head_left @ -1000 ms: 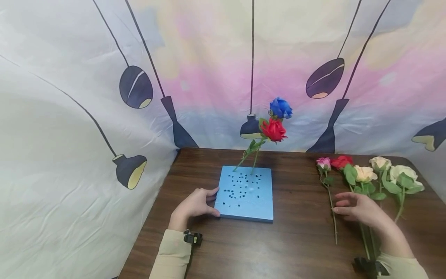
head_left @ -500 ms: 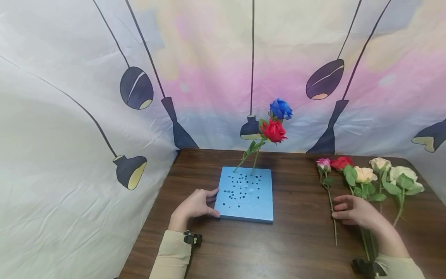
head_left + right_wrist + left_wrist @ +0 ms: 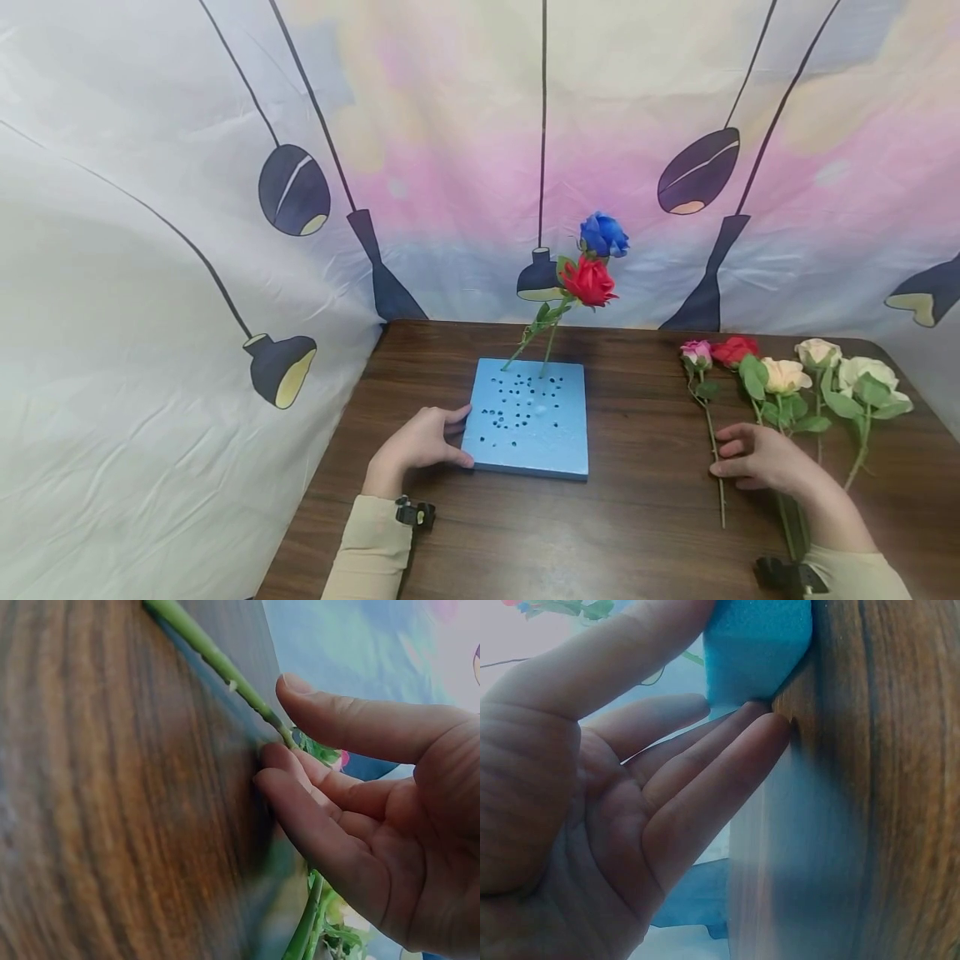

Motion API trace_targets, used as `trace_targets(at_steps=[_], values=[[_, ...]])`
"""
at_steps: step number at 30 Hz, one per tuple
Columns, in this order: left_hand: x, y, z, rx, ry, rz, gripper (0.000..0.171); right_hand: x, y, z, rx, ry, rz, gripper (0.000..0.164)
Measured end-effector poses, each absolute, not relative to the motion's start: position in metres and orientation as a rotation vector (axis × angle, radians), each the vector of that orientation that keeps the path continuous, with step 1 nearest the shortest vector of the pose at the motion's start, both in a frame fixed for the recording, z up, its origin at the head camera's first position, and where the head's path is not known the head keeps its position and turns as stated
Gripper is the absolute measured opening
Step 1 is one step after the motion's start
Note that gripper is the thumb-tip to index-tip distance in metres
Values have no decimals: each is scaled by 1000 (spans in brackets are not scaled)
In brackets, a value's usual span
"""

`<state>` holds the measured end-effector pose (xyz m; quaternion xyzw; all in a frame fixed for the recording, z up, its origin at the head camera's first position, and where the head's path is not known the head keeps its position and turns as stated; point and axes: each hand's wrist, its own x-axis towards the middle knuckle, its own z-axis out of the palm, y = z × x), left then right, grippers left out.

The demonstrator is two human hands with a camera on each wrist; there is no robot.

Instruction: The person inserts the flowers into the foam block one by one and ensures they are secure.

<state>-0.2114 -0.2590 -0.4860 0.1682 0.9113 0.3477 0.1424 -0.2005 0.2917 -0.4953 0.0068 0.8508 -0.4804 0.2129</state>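
- The pink rose lay on the table, right of the blue block, its stem running between the right hand's thumb and fingers
- That thumb stood apart from the fingertips, pinching nothing; a shallow grip might have let the stem roll away
- The left hand's thumb and fingers, spread apart, touched the block's left side; too hard a push could have shaken the standing red rose and blue rose

1. Looks like a makeshift tabletop recording booth; actual building type can't be told.
2. Creased cloth backdrop, printed with pendant lamps, screens back and left.
3. Dark wood-grain table sits against it.
4. Wrist cameras at both sleeves: capture rig.
5. Craft-ish contents: roses, holed blue block.
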Motion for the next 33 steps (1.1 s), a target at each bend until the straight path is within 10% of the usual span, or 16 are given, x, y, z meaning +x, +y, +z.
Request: trace_targets(at_steps=[33], values=[[-211, -259, -485, 469, 2625, 988, 98, -198, 280, -497, 119, 2408, -1317, 63]])
